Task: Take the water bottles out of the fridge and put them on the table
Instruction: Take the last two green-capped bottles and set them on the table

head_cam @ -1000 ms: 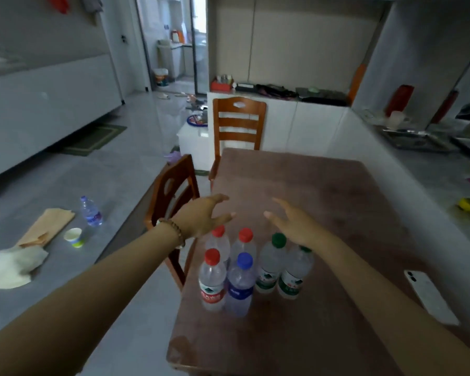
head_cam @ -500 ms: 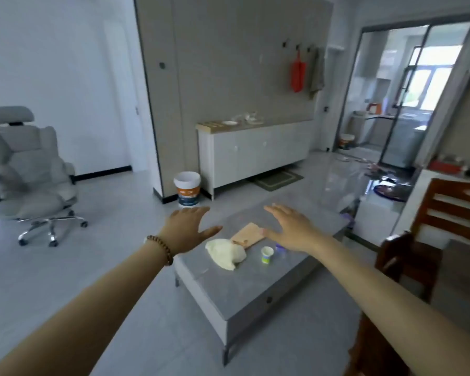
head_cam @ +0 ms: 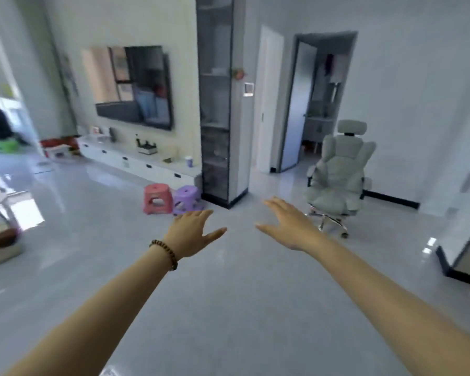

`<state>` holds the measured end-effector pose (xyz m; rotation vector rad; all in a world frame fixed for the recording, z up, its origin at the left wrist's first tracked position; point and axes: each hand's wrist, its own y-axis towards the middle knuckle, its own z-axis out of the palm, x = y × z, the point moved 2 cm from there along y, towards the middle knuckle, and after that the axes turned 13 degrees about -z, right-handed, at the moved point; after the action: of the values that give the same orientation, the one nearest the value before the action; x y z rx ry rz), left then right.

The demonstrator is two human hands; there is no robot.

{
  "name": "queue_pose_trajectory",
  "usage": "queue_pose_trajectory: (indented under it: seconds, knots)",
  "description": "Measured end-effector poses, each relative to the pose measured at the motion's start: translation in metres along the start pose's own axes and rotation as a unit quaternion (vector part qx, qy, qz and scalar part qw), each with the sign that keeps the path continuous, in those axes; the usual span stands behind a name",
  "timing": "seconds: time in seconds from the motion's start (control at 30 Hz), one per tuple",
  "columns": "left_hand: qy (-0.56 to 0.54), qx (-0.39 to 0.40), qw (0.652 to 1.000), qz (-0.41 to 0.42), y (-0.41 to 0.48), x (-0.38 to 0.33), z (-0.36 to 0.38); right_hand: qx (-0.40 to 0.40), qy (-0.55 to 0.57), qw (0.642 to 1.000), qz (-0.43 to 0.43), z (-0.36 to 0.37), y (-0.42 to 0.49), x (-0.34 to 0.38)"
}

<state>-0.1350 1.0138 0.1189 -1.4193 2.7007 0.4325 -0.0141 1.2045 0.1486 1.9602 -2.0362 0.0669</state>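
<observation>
Living room, mid-task: my left hand [head_cam: 192, 234] and right hand [head_cam: 289, 227] hover empty, fingers spread, over bare floor; office chair [head_cam: 337, 177] at two o'clock; no bottles, fridge or table in view; I judge filled bottles weighty, slick; best grasped mid-body.

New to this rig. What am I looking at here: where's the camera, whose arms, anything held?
No machine here: a person wears one wide-angle camera on the head, so the view looks forward and down along their own arms. The left hand, with a bead bracelet on its wrist, and the right hand are both stretched out, open and empty, above a glossy floor. Beyond them stand a pink stool, a purple stool and a pale office chair. No water bottles, fridge or table in this view.
</observation>
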Motion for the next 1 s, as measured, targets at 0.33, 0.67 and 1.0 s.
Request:
queue_pose_trajectory:
  seconds: [0.33, 0.67, 1.0]
  knots:
    - [0.044, -0.066, 0.945, -0.319, 0.028, 0.249, -0.061, 0.081, 0.081, 0.943, -0.311, 0.079, 0.281, 0.171]
    - [0.104, -0.123, 0.809, -0.565, -0.109, 0.466, -0.143, 0.125, 0.163, 0.809, -0.551, 0.163, 0.394, 0.461]
    - [0.133, -0.145, 0.704, -0.682, -0.227, 0.653, -0.242, 0.167, 0.196, 0.716, -0.649, 0.236, 0.435, 0.742]
